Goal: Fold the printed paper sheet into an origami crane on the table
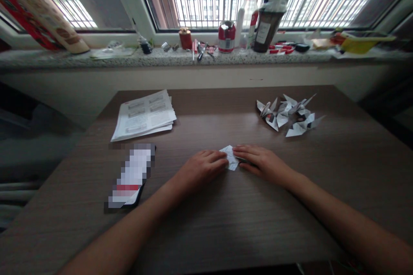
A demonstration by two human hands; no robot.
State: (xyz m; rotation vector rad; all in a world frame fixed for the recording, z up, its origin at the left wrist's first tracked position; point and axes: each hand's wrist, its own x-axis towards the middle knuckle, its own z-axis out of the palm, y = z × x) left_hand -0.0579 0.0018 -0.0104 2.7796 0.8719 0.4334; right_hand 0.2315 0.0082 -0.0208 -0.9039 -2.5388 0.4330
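Observation:
A small piece of folded white paper (230,157) lies on the brown wooden table (226,223), near its middle. My left hand (201,168) presses on the paper's left side with its fingers bent and held together. My right hand (260,161) lies on the paper's right side, fingers together and pressing down on it. Both hands cover part of the paper.
A heap of folded paper cranes (288,116) sits at the back right of the table. A stack of printed sheets (144,114) lies at the back left, with a phone (132,176) in front of it. The windowsill (193,56) holds a red can (226,36), bottles and small items.

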